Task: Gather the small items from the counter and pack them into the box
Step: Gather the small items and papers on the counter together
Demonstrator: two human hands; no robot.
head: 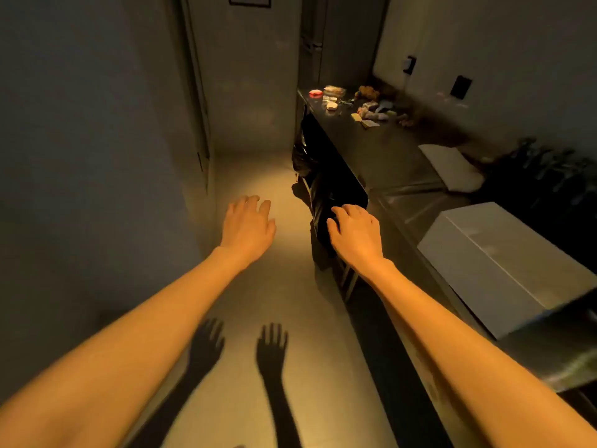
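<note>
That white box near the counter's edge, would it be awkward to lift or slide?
The white box looks broad and flat-sided, so probably a two-hand lift. Its closed lid and crisp edges suggest stiff walls, unlikely to sag. It sits flat, so pushed it should slide rather than tip; its weight cannot be judged.

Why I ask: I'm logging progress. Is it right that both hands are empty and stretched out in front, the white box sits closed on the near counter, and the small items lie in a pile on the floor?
Not quite. The small items lie on the far end of the counter, not the floor; the head view shows it. Both hands, left and right, are empty, and the white box sits closed.
</note>
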